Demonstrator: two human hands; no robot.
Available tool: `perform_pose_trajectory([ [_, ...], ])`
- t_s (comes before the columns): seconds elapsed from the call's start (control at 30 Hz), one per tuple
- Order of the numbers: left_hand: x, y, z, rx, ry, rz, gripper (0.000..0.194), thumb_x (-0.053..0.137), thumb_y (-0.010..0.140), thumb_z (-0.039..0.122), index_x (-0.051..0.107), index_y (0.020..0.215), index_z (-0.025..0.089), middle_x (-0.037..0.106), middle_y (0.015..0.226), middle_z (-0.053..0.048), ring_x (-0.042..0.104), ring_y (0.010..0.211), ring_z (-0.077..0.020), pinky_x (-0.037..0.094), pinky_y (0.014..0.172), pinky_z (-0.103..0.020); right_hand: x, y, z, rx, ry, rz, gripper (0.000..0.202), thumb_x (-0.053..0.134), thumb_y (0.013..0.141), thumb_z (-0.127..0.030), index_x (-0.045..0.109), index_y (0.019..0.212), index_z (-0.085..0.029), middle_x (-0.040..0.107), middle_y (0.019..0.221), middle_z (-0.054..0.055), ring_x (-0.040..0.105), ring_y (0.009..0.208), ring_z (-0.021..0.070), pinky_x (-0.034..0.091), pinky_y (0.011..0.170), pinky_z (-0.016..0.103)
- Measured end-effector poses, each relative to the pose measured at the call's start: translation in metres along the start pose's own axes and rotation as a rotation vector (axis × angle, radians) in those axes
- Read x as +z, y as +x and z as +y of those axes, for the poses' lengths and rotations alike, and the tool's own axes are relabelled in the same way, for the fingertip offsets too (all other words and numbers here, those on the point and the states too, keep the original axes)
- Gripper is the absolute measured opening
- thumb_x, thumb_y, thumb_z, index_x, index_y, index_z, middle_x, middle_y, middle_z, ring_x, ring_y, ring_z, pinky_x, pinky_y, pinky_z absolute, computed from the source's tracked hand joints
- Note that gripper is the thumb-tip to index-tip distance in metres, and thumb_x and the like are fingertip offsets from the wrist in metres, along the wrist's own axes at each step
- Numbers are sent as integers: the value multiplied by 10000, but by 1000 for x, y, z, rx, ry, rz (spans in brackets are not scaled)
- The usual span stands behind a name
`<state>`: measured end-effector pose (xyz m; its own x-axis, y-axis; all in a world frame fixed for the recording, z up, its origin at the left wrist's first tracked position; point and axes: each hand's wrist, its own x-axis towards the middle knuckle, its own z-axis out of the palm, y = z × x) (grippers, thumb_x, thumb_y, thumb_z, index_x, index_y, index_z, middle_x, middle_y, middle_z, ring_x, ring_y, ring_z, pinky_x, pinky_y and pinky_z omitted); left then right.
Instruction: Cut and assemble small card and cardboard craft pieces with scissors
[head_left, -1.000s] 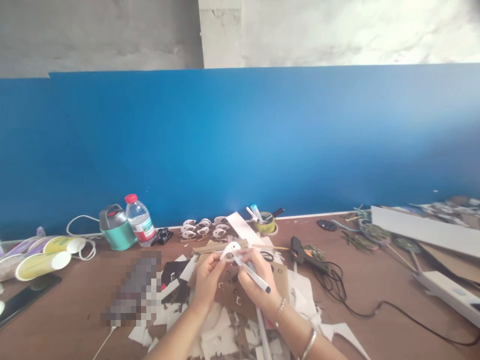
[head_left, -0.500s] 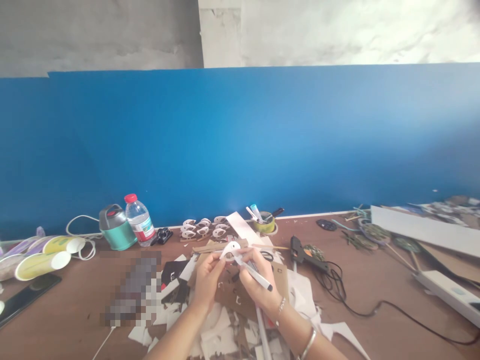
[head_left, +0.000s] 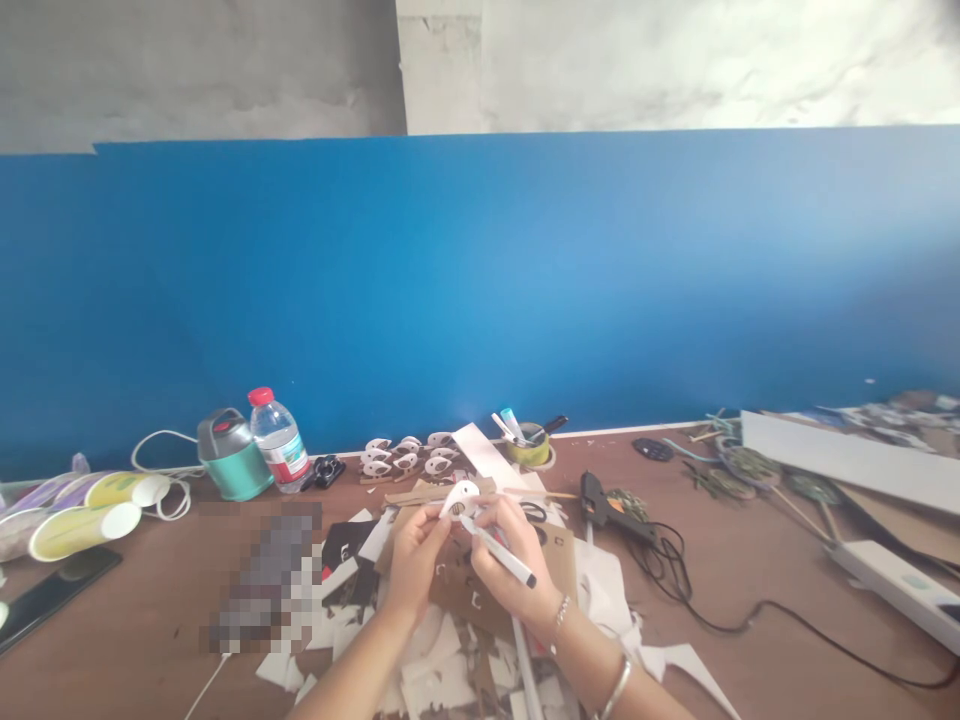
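Between the thumb and fingers of my left hand [head_left: 415, 562] is a small white paper bird cutout [head_left: 463, 494] with a dark eye dot and a dark striped patch. My right hand [head_left: 512, 560] grips a white marker pen [head_left: 504, 556] with a dark end pointing toward me. The pen's tip lies close to the bird's lower right edge; I cannot tell whether it touches. Beneath both hands lie brown cardboard [head_left: 480, 600] and many white paper scraps [head_left: 439, 675]. Several similar white birds [head_left: 405, 461] stand in rows behind.
A water bottle [head_left: 279, 440] and a teal-and-grey pot [head_left: 236, 458] stand at back left, near paper cups [head_left: 86, 530] and a phone [head_left: 56, 600]. A tape roll holding pens [head_left: 529, 450] sits behind. On the right are a glue gun [head_left: 611, 510] with its cable and a white board [head_left: 847, 460].
My right hand and the marker have shifted slightly left and down, so more of the bird's right side shows. My left hand stays almost still.
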<state>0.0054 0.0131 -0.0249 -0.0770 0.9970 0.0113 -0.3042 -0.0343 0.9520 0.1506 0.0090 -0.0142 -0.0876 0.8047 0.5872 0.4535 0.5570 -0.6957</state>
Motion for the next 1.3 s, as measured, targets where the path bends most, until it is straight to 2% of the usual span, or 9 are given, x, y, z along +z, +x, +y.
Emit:
perform_pose_trajectory([
  [0.2,2,-2,4,-9,25,-23,307,723,707,410,689,902,175,755,840,-63,688,788,-223,499,700,-276,-1,3,-7,-60,-26,-46,172,502,696,-84,533,786,-227,626,1008,66,570,1049,246,444,890,385],
  [0.37,3,-1,4,6,19,-23,296,724,711,396,689,907,177,752,853,-60,686,816,-228,498,745,-290,-2,4,-11,-49,-39,-67,178,502,698,-70,533,778,-226,626,1037,76,567,1063,250,438,904,403],
  [0.63,4,-3,7,11,33,-26,295,720,710,404,692,900,180,752,847,-62,688,808,-236,499,733,-299,0,4,-10,-49,-70,-71,171,495,708,-68,527,766,-226,621,1039,80,558,1062,248,426,913,421],
  [0.9,0,-1,1,3,14,-39,296,721,720,393,687,924,181,752,852,-57,684,799,-218,491,734,-279,0,3,-9,-50,-62,-58,201,496,676,-47,529,764,-224,621,1023,66,559,1050,245,420,915,403],
  [1.3,4,-4,7,12,33,4,319,734,682,418,700,885,175,749,818,-66,685,776,-239,502,733,-311,0,2,-7,-28,-33,-64,215,497,653,-44,523,758,-230,619,1012,56,554,1053,249,423,902,393],
])
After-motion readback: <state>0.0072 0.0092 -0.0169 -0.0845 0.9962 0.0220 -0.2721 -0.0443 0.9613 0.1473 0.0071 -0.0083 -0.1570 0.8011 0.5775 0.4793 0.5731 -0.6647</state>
